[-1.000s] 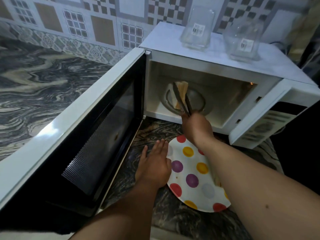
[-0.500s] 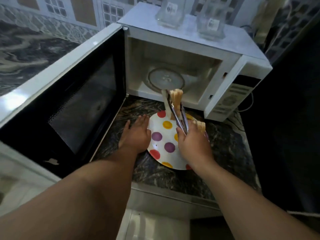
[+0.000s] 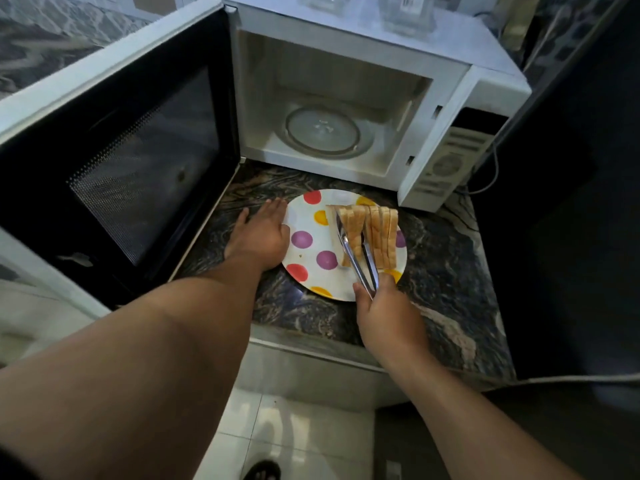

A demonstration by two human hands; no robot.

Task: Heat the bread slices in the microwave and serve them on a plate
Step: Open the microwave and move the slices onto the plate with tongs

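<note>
A white plate (image 3: 313, 252) with coloured dots lies on the dark marble counter in front of the open white microwave (image 3: 349, 69). Several bread slices (image 3: 381, 237) stand on edge on the plate's right half. My right hand (image 3: 384, 306) grips metal tongs (image 3: 356, 258) whose tips clamp one bread slice (image 3: 351, 230) set down against the others. My left hand (image 3: 261, 233) rests flat on the counter, fingers touching the plate's left rim. The microwave's glass turntable (image 3: 322, 131) holds nothing.
The microwave door (image 3: 114, 150) swings wide open to the left, its edge close to my left hand. Two clear glass containers (image 3: 405, 10) stand on the microwave top. A cable (image 3: 571, 378) runs along the counter's right edge. Tiled floor lies below.
My right hand pulled the tongs with a bread slice out of the microwave and lowered it onto the plate beside the other slices. The left hand stayed at the plate's rim.
</note>
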